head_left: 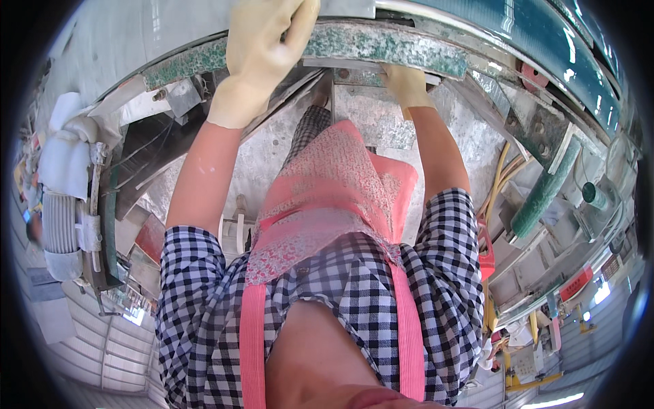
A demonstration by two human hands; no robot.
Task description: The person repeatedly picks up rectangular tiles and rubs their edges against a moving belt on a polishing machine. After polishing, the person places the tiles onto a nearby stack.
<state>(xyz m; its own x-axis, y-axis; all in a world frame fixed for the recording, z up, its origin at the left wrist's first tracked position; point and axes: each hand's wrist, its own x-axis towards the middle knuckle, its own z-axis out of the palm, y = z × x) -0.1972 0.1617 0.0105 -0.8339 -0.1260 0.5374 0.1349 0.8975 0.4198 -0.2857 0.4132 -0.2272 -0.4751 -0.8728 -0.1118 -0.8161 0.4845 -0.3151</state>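
Bracing or steadying at the machine edge, by judgement: two gloved hands, one worn green-and-white rail (pixel 385 42) running across the upper view, directly before the person. Left hand (pixel 269 48): cream glove, raised in front of the rail, fingers curled toward the thumb; whether anything is pinched cannot be told. Right hand (pixel 407 88): cream glove, reaching to the rail's underside, fingers hidden, grip not determinable. Pale, glossy surface (pixel 146 41), beyond the rail, left. Next move, as judged: calls for sure finger placement along the rail. Containers: one red plastic item (pixel 485 252), right of the person, possibly a basket, contents not visible. Also: grey ribbed housing (pixel 61 221), far left; pink apron (pixel 320 184), speckled with residue.
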